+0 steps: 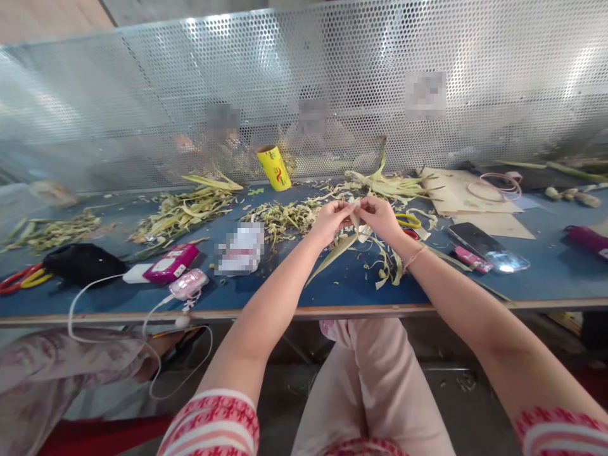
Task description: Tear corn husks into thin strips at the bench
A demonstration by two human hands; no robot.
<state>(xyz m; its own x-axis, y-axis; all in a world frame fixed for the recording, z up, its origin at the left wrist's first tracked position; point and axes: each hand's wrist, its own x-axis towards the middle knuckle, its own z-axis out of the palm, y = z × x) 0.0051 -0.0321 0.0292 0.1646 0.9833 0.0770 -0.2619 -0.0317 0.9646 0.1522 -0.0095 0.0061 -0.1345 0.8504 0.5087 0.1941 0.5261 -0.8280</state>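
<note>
Two-handed fingertip work over a blue worktop (546, 278): the left hand (331, 221) and the right hand (381, 217) meet above the scraps, thumbs and fingers drawn into narrow pinches on a pale leaf strip (355, 218). The strip lies between the two sets of fingertips, its lower end pointing down toward the worktop; the exact contact of each finger is too small to tell. Below it a long leaf blade (332, 258) slants toward the front edge (whether it joins the held strip cannot be told). The step in hand appears to be the close working of a single piece, perhaps parting or stripping it. Continuing would seem to call for a light, steady pinch from one hand and a small, controlled pull from the other, since so thin a strip may tear unevenly. Near the right wrist, yellow scissor handles (408, 220) show partly covered; to the left lies a heap of curled leaf scraps (285, 218), and behind the hands spreads a bundle of pale leaves (394, 183), with a tilted yellow tube (274, 169) farther left
</note>
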